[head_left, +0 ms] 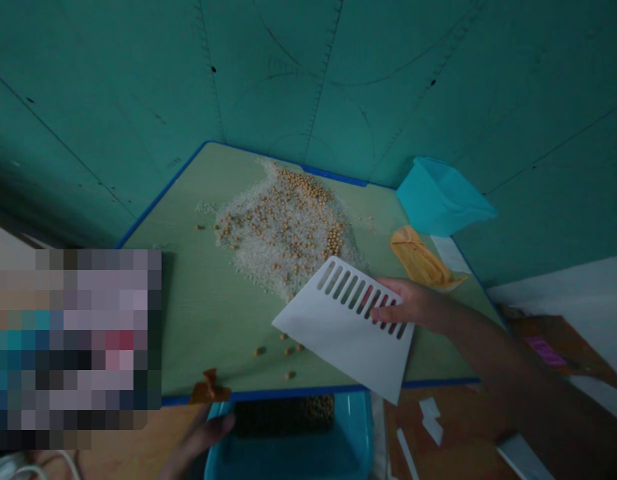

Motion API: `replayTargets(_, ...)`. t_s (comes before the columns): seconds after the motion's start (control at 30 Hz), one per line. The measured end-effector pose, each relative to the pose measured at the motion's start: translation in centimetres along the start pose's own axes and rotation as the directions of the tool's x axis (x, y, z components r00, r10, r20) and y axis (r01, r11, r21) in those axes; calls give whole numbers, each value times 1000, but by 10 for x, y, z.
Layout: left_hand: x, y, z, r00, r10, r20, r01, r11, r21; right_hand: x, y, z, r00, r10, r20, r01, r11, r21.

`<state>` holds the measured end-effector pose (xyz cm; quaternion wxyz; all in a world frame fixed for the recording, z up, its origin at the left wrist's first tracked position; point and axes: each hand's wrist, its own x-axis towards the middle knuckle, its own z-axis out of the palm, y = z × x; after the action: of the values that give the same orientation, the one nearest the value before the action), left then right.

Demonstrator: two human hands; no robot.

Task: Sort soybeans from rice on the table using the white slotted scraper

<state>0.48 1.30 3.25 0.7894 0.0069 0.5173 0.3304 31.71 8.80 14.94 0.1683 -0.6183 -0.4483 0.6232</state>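
In my right hand (pixel 393 303) is a flat white plastic scraper (pixel 338 347) with a row of slots along its upper edge. My thumb lies over the slots, and its upper corner reaches the near edge of a spread pile of white rice (pixel 261 257) mixed with tan soybeans (pixel 305 187). Several loose soybeans lie nearer the board's front edge. My left hand (pixel 208 433) is at the left rim of a blue plastic tub (pixel 283 460) below that edge, its thumb over the rim and its other fingers mostly hidden. Inside the tub are a dark mass and tan beans.
The pale green board (pixel 188 313) has a blue edge and stands against a green wall mat (pixel 308 80). A turquoise folded container (pixel 438 197) and a crumpled orange cloth-like piece (pixel 423 260) lie at right. Brown tape (pixel 211 387) sticks to the front edge. White scraps (pixel 431 420) lie below.
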Motion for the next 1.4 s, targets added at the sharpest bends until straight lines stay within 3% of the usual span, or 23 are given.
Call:
replayTargets(0.5,-10,13,10,998,56,19,-57,997,54,3,-1,8,1000,6,-15,-6,1000,-30)
replayTargets(0.77,-20,18,9,996,81,-48,-82,996,-32,9,-10,14,994,-20,104,27,998,-63)
replayTargets(0.97,-26,26,10,1000,15,-4,-15,1000,-5,12,-14,19,984,3,178,17,993,-113)
replayTargets(1.23,-25,25,6,992,26,-121,-25,1000,9,6,-21,29,955,44,295,19,978,-208)
replayTargets(1.4,-17,25,-9,998,-39,-46,38,999,-25,-8,-21,31,949,23,316,57,969,-241)
